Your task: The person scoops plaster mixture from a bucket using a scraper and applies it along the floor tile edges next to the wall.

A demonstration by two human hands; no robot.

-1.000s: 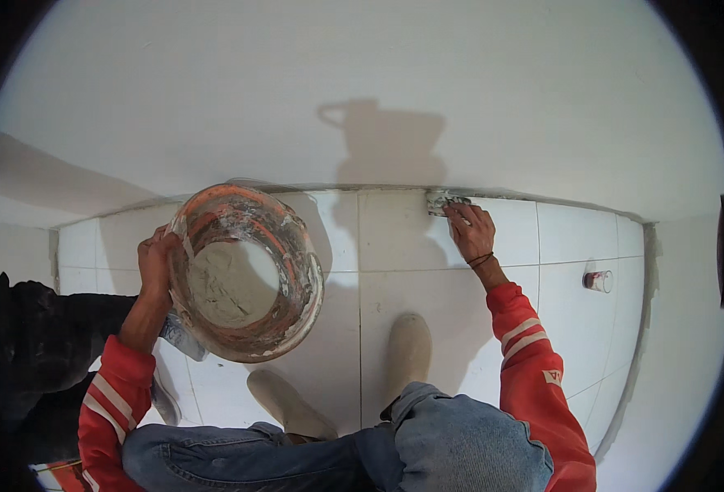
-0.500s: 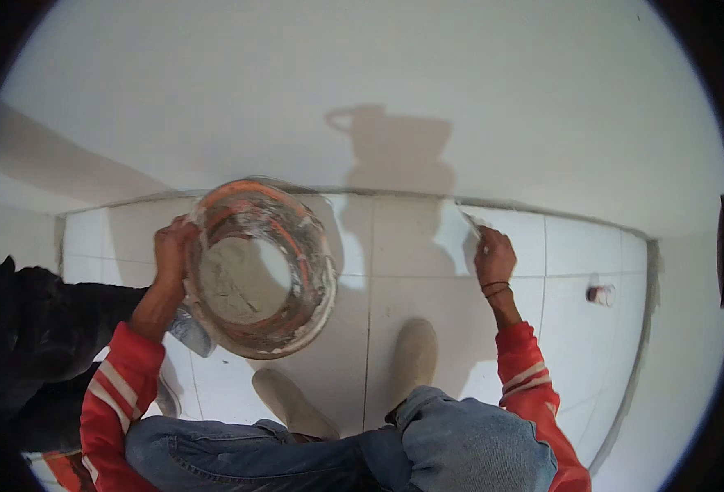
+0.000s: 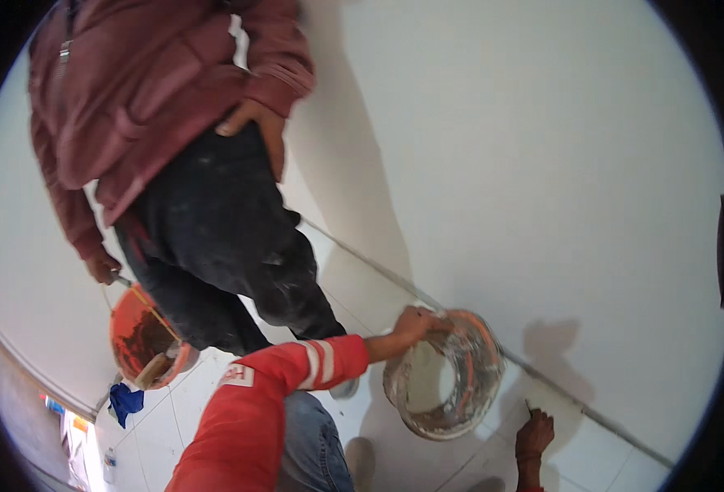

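Red left sleeve (image 3: 255, 406): bears a small, roughly rectangular white patch (image 3: 239, 376)
Patch lettering (image 3: 235, 375): stands out in capitals, short, only partly readable

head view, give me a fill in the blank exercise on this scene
The person's ____ hand grips the round plaster-smeared bucket.
Near the orange plastic bucket lies a crumpled cloth coloured ____.
The person's white-striped fabric sleeve is mainly ____.

Missing words: left; blue; red.

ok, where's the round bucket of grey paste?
The bucket is right of centre, low in the head view, its rim in the left hand, near the white wall, left of the right hand.
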